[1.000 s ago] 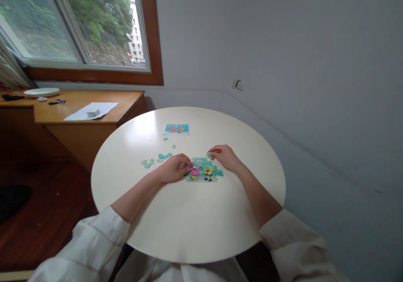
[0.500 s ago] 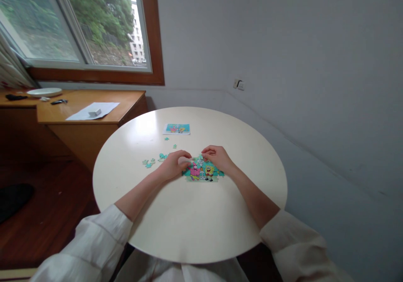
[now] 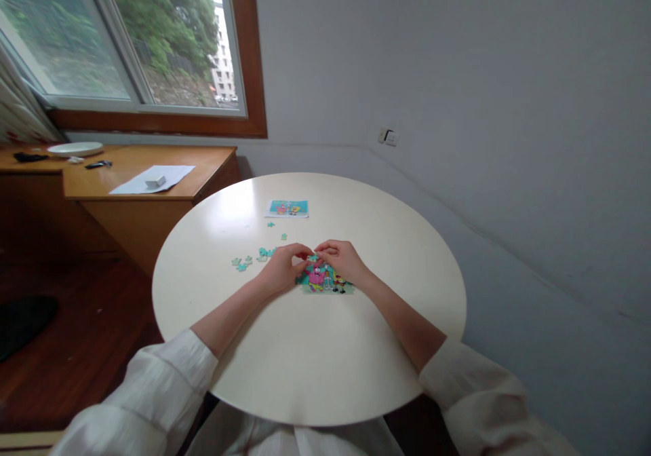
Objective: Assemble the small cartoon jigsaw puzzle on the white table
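Jigsaw (image 3: 316,283) of pink and yellow cartoon figures on turquoise lies central on a round cream table (image 3: 305,354), right hand (image 3: 346,262) seemingly pinching a small turquoise piece (image 3: 313,258) at its eleven-o'clock edge, left hand (image 3: 281,266) curled beside, perhaps to steady it, grip unclear.

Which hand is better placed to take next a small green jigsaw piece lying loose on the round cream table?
Probably the left hand: it is close beside the nearest loose pieces, while the right hand is farther, over the colourful cartoon puzzle.
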{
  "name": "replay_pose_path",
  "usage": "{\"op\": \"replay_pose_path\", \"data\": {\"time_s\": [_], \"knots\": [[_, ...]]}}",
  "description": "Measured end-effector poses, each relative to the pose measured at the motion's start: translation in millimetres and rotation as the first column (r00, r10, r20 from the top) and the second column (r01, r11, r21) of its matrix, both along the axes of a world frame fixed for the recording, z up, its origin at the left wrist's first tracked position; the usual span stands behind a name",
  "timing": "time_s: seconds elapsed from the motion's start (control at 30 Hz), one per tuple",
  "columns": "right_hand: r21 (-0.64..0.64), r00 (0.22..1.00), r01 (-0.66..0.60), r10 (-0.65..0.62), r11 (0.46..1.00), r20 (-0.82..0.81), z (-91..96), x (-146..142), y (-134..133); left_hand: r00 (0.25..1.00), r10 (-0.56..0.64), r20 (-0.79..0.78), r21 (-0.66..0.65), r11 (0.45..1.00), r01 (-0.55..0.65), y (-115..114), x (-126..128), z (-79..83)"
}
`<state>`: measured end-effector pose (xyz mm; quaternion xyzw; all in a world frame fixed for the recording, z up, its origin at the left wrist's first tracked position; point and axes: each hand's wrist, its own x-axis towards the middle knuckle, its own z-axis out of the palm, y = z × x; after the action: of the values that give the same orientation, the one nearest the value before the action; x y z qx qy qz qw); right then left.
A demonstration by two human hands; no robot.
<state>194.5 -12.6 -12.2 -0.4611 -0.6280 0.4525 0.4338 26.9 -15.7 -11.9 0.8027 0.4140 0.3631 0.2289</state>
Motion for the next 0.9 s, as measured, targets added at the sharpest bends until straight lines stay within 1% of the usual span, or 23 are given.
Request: {"op": "replay_pose_path", "data": {"time_s": [0.23, 0.5, 0.67, 0.73, 0.8, 0.9], "knots": [[0.006, 1.0, 0.018, -0.018, 1.0, 0.009, 1.6, 0.6, -0.1, 0.999, 0.015, 0.029, 0.011, 1.0, -0.015, 1.5, -0.9, -2.4], [0.024, 0.998, 0.052, -0.052, 0.998, -0.029, -3.9, 6.7, 5.1, 0.997, 0.05, 0.058, -0.007, 0.999, -0.05, 4.5, -2.9, -4.2], [0.049, 0.998, -0.054, 0.053, 0.997, 0.028, -6.5, 1.6, 3.5, 0.999, 0.023, 0.036, -0.001, 1.0, -0.023, 1.1, -1.7, -2.8], [0.059, 0.996, -0.075, 0.072, 0.995, 0.052, -5.9, 1.8, 4.3, 1.0, 0.008, 0.027, -0.008, 1.0, -0.008, -0.2, -1.2, -2.2], [0.072, 0.996, -0.039, 0.034, 0.997, 0.079, -4.3, 7.0, 6.9, 1.0, -0.004, 0.018, -0.017, 1.0, 0.004, -0.7, -1.1, -1.9], [0.087, 0.987, 0.078, -0.089, 0.993, 0.137, -2.2, 24.3, 13.0, 1.0, -0.009, -0.009, -0.031, 0.999, 0.009, -0.1, -1.8, -1.6]]}}
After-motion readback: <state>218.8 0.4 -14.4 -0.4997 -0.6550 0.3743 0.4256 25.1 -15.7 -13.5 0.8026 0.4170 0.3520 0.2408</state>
